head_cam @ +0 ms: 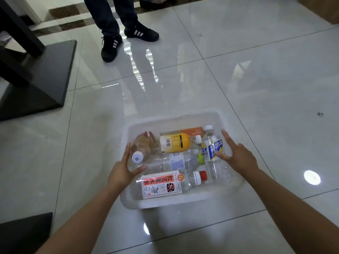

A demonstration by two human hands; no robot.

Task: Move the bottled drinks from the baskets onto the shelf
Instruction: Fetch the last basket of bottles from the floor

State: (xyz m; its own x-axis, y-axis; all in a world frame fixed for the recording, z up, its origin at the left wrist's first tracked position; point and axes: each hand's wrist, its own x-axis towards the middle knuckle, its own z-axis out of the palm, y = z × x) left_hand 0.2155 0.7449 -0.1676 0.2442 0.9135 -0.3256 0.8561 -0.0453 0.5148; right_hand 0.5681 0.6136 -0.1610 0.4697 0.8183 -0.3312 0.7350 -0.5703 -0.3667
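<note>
A white plastic basket (170, 201) sits on the tiled floor and holds several bottles lying on their sides. My left hand (121, 171) curls around the neck end of a brownish bottle with a white cap (140, 149) at the basket's left side. My right hand (238, 157) is spread over a clear bottle with a blue-and-white label (212, 147) at the right side, thumb touching the label. Between them lie a yellow juice bottle (174, 143), a clear water bottle (172, 162) and a bottle with a red-and-white label (161, 186).
Another person's legs in dark trousers and black shoes (128, 39) stand on the floor beyond the basket. A black stand base (40, 76) lies at the left, and another dark base (23, 233) at the bottom left corner. Glossy floor tiles surround the basket.
</note>
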